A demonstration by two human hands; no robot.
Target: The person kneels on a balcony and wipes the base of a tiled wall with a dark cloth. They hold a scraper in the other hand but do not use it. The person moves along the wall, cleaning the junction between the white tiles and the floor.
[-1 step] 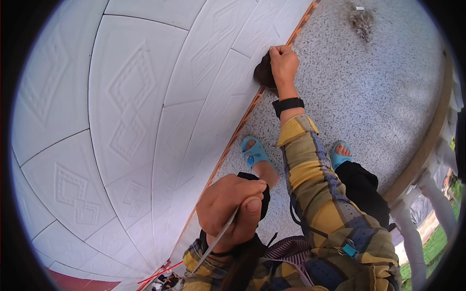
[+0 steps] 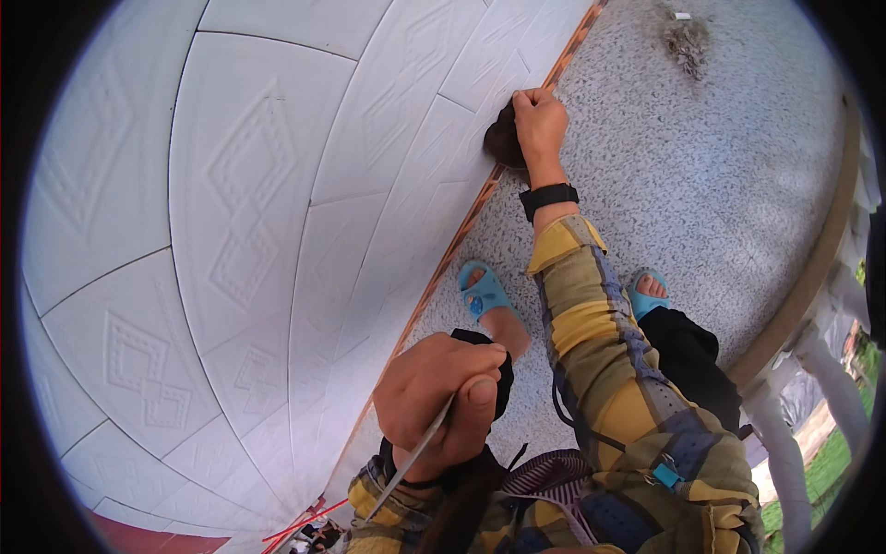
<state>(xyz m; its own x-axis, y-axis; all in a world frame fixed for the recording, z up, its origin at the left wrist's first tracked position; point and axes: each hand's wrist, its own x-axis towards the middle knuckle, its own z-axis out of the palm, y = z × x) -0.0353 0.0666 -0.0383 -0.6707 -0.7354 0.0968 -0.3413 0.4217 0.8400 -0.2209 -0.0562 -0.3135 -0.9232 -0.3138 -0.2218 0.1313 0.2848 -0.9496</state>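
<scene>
My right hand (image 2: 542,125) reaches far ahead to the foot of the tiled wall, its fingers pinched together. Just beside and under its fingers is a dark brown, soft-looking clump (image 2: 502,140), pressed against the wall's base; its kind is unclear. My left hand (image 2: 438,397) is closed in a fist near my body, thumb against the bent fingers. From that fist a thin greyish metal strip (image 2: 411,460) slants down to the left; its other end is hidden in the grip.
White embossed tiles (image 2: 249,166) cover the wall on the left, edged by an orange-brown border strip (image 2: 477,201). Speckled floor (image 2: 711,157) lies under my blue sandals (image 2: 484,290). A grey dust clump (image 2: 688,46) lies far off. A pale balustrade (image 2: 821,374) curves along the right.
</scene>
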